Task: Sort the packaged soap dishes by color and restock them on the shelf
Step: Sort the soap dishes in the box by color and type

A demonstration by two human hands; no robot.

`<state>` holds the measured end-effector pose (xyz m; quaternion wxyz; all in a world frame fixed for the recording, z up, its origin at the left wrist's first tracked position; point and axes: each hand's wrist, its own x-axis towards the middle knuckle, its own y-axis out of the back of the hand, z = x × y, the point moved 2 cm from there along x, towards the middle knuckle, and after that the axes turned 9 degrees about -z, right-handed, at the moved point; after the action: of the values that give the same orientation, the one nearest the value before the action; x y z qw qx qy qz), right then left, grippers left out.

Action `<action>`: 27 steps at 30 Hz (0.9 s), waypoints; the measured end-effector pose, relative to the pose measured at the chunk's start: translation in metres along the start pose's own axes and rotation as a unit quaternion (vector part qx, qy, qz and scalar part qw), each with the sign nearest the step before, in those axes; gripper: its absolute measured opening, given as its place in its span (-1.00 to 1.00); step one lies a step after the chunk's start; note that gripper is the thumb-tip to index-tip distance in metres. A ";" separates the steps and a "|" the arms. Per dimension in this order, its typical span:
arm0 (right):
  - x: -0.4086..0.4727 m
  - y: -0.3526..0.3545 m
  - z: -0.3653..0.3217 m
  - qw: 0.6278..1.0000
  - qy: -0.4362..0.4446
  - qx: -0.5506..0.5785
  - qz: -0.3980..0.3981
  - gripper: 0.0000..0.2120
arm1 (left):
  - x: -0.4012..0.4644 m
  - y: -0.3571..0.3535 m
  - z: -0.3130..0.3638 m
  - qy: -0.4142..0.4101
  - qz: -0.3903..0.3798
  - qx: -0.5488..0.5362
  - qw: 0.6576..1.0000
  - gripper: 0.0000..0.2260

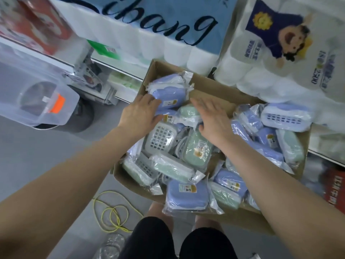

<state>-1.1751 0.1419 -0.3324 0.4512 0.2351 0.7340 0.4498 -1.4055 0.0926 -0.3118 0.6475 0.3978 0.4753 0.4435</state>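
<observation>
A cardboard box (203, 85) on my lap is full of plastic-wrapped soap dishes in blue, green and grey-white. My left hand (139, 114) presses flat against a blue packaged dish (169, 98) stacked with other blue ones in the box's far left corner. My right hand (212, 118) hovers flat, fingers together, over a green packaged dish (187, 112) in the middle. A white grid-bottom dish (161, 137) lies below my left hand. More blue dishes (187, 195) and green ones (198, 148) lie mixed in the near part.
Large toilet-paper packs (168, 27) (280, 53) stand behind the box. A clear plastic container with an orange tag (35, 98) sits at left on shelving. A yellow cord (113, 214) and a clear bottle (112, 243) lie on the grey floor. A red package (334, 187) is at right.
</observation>
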 end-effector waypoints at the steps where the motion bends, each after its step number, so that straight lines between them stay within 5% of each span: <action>1: 0.007 -0.004 0.000 1.000 0.010 -0.019 -0.013 -0.19 | 0.011 -0.001 -0.002 -0.011 0.021 0.006 1.000 -0.56; 10: -0.003 -0.028 0.018 0.990 0.051 -0.127 0.027 -0.36 | 0.110 -0.028 -0.010 0.042 -0.119 0.065 0.990 -0.03; 13: -0.020 -0.025 0.026 0.989 0.046 -0.138 0.032 -0.38 | 0.117 -0.031 -0.003 0.027 -0.124 0.060 0.990 -0.10; 18: -0.031 -0.022 0.037 0.989 -0.020 -0.139 0.035 -0.39 | 0.112 -0.030 0.014 -0.179 -0.014 0.150 0.972 -0.38; 27: -0.031 -0.026 0.040 0.999 -0.010 -0.038 -0.035 -0.21 | 0.096 -0.061 0.003 -0.041 -0.129 0.142 0.981 -0.43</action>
<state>-1.1233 0.1241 -0.3492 0.4825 0.1965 0.7197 0.4590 -1.3762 0.1662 -0.3930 0.6550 0.4393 0.5536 0.2674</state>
